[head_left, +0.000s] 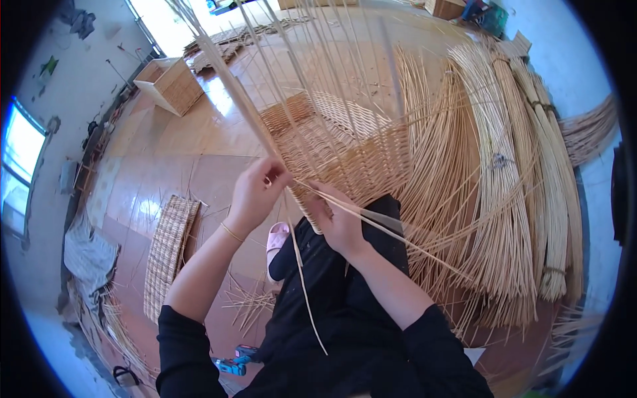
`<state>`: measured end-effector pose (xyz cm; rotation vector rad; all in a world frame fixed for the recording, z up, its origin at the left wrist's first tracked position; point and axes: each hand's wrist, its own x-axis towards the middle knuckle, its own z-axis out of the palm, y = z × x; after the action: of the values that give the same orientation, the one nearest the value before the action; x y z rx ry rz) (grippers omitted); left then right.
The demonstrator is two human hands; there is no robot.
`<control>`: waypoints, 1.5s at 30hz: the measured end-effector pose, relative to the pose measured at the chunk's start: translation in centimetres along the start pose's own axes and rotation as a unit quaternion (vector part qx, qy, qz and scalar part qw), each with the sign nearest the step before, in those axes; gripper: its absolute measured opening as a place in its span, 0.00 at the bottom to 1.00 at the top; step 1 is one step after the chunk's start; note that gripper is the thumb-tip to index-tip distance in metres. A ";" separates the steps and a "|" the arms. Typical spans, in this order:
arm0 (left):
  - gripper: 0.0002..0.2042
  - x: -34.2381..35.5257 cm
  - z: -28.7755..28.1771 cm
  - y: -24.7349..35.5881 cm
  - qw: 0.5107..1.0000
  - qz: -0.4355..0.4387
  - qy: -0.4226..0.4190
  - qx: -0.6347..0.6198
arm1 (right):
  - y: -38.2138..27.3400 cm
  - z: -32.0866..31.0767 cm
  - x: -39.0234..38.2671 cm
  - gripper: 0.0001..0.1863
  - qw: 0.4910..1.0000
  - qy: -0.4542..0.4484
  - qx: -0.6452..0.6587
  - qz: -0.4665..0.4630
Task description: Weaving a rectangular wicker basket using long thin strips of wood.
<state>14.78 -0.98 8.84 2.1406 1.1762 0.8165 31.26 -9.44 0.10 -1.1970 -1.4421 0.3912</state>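
Observation:
A partly woven wicker basket [371,166] rests against my lap, tilted, with tall upright stakes [292,50] rising from its walls. At its near left corner, my left hand [260,189] is closed in a pinch on a thin wicker strand [304,285], whose loose tail hangs down. Just right of it, my right hand [340,222] grips the basket's near wall, its thumb on top and some fingers hidden. Several long wicker strands [398,237] cross that hand and trail off to the right.
Large bundles of wicker rods [497,172] lie along the right. A woven panel [171,249] and wicker scraps [251,302] are on the floor at left, near a blue power tool [233,361]. A square wicker box [171,86] stands farther back. A pink slipper [277,239] shows below the basket.

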 end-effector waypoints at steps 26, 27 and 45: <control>0.09 5.1 4.2 3.1 0.895 0.084 -0.228 0.375 | 3.4 -1.9 8.3 0.25 0.989 0.046 -0.140 -0.011; 0.07 5.2 4.6 3.1 0.896 0.070 -0.216 0.382 | 3.2 -2.1 9.7 0.27 0.961 0.021 -0.247 -0.122; 0.08 -0.8 -0.7 -0.6 0.995 0.001 -0.027 0.092 | 0.5 0.6 -0.7 0.12 0.996 -0.018 -0.081 -0.029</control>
<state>13.62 -1.24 8.68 2.2969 1.2650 0.6698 30.85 -9.60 -0.82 -1.2784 -1.5608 0.2608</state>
